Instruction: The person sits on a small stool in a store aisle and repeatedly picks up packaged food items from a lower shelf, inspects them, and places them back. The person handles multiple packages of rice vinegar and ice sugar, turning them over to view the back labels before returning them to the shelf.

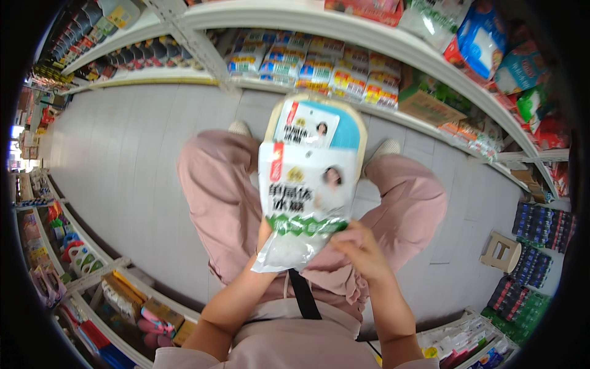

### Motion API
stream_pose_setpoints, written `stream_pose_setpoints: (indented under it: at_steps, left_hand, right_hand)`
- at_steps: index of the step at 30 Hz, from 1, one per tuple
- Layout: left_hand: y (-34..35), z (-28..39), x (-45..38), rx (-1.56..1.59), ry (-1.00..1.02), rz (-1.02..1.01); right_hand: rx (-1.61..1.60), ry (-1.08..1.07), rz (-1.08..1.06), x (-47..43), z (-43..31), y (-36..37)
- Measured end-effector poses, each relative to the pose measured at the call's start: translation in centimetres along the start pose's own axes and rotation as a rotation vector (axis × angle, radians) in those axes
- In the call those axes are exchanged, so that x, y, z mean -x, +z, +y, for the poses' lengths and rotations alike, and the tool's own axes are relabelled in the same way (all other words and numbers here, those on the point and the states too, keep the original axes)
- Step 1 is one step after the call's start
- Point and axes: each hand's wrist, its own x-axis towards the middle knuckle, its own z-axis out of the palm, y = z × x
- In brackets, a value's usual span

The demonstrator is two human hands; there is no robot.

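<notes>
A white plastic food pouch [306, 184] with a green zigzag band and a clear window of pale lumps is held up before me. My left hand [264, 236] grips it from behind at the lower left, mostly hidden by it. At the pouch's lower right, my right hand [362, 251] pinches a pink cloth [339, 279] against or close to its edge; contact is unclear. Beyond, between my feet, a similar pouch [304, 124] lies on a blue surface with a cream rim [362, 138]; I cannot tell whether this is a stool or a tub.
A white shelf [295, 20] curves across ahead, with stacked bagged goods [318, 64] on its lowest level and a cardboard box [431, 108] beside them. More shelving [124, 263] stands at left. A beige step stool [500, 252] and shrink-wrapped drink packs [530, 265] are at right.
</notes>
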Motion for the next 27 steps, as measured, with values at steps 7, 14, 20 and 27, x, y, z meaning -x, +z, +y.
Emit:
stream_pose_setpoints:
  at_steps: [7,14,20,27]
  left_hand:
    - [-0.6,2.1,-1.1,-0.044,-0.091,-0.405]
    - [0.0,0.2,-1.5,-0.194,-0.096,-0.114]
    - [2.3,0.6,-1.9,-0.251,-0.033,-0.097]
    - [3.2,-0.5,-1.9,-0.346,0.009,-0.028]
  right_hand:
    - [0.695,-0.542,0.246,-0.3,-2.9,3.7]
    - [0.548,-0.481,0.544,-6.3,-4.1,4.9]
    - [0.737,-0.745,0.222,-3.6,-3.8,6.8]
    - [0.685,-0.571,0.438,-5.8,0.1,2.7]
